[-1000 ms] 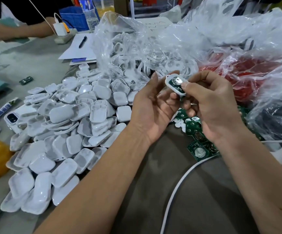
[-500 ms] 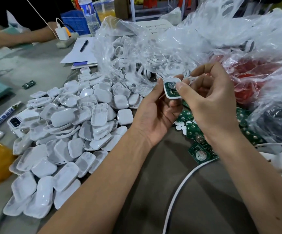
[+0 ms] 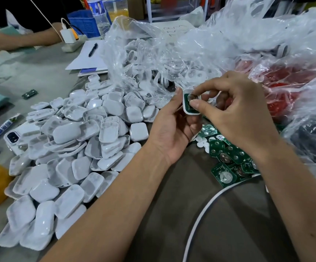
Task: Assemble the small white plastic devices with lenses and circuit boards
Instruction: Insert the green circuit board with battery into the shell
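Holding the shell [image 3: 190, 103] above the desk [image 3: 172, 214], your left hand [image 3: 172, 127] cups it steady, fingers curled round its back, so your right hand [image 3: 236, 114] can press the board [image 3: 189, 104] in with thumb and forefinger; spare boards [image 3: 227, 163] lie just below.

Work table [image 3: 39, 72], grey-brown cloth cover. At my nine o'clock: heap of white plastic shells [image 3: 73, 148], spilling toward seven. At three o'clock: loose green circuit boards [image 3: 227, 163], overlapping, small white discs [image 3: 203, 143] just beside them. Twelve to two o'clock: clear plastic bags [image 3: 172, 59] of white parts, a red-filled bag [image 3: 282, 87] alongside. Five o'clock: white cable [image 3: 200, 214] curving across the cloth. Eleven o'clock: paper sheets [image 3: 89, 57] with a pen [image 3: 93, 49] on top, power strip [image 3: 72, 45] behind. Ten o'clock: one stray board [image 3: 29, 93]. Nine o'clock edge: marker [image 3: 1, 130], phone [image 3: 13, 138].
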`<control>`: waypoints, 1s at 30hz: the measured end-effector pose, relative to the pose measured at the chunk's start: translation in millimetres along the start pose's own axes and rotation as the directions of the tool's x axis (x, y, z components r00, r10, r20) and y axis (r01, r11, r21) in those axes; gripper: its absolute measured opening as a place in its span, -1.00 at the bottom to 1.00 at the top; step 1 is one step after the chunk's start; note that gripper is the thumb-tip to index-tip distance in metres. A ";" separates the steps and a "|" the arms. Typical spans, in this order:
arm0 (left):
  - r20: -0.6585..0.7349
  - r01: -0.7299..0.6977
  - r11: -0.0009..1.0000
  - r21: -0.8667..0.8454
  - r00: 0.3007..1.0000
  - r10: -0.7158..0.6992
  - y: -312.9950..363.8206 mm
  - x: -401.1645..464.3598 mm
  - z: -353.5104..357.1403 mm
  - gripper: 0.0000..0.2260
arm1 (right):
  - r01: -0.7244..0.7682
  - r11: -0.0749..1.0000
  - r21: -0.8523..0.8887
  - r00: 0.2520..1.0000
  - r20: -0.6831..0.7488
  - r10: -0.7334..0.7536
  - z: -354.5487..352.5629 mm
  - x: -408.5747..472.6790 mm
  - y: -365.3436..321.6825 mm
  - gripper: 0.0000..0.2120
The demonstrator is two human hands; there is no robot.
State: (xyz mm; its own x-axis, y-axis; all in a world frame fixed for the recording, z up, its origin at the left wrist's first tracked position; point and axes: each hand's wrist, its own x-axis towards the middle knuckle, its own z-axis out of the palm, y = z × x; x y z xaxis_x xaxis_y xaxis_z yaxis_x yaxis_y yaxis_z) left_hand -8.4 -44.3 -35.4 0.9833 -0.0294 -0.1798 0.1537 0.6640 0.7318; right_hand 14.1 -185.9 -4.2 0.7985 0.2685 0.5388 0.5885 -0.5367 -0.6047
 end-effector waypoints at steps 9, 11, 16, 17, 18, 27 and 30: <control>0.021 -0.031 0.997 0.077 0.999 0.029 -1.9 -3.0 0.8 -0.68 | 0.061 0.998 -0.006 0.998 -0.021 -0.061 0.8 -3.8 5.3 -0.87; 0.027 -0.032 0.997 0.077 0.999 0.030 -1.6 -4.3 0.5 -0.65 | 0.067 0.998 -0.012 0.998 0.000 -0.067 1.0 -3.3 6.0 -0.88; 0.034 -0.038 0.996 0.084 0.999 0.035 -1.1 -6.1 1.7 -0.59 | 0.075 0.997 -0.023 0.997 0.027 -0.074 0.6 -2.7 6.6 -0.88; 0.034 -0.038 0.996 0.082 0.999 0.035 -1.4 -6.1 2.0 -0.58 | 0.074 0.997 -0.021 0.997 0.027 -0.073 0.7 -2.9 6.7 -0.87; 0.034 -0.039 0.996 0.080 0.999 0.037 -1.6 -6.3 2.2 -0.58 | 0.073 0.997 -0.019 0.997 0.026 -0.073 0.8 -3.0 6.6 -0.87; 0.066 -0.055 0.996 0.069 0.997 0.051 -0.2 -10.2 4.0 -0.70 | 0.116 0.993 -0.012 0.993 -0.008 -0.116 1.4 -3.8 7.4 -0.86; 0.073 -0.053 0.995 0.080 0.996 0.047 0.5 -10.8 4.5 -0.59 | 0.117 0.993 -0.023 0.993 -0.015 -0.118 1.1 -3.5 8.2 -0.85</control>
State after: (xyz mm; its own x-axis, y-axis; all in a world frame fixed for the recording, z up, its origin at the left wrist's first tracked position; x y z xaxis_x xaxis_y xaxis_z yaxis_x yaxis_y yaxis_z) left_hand -18.5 -47.0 -30.2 0.9940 -0.0525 -0.0964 0.1085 0.6028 0.7905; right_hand 16.2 -190.4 -11.7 0.7215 0.3174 0.6153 0.6751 -0.5199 -0.5234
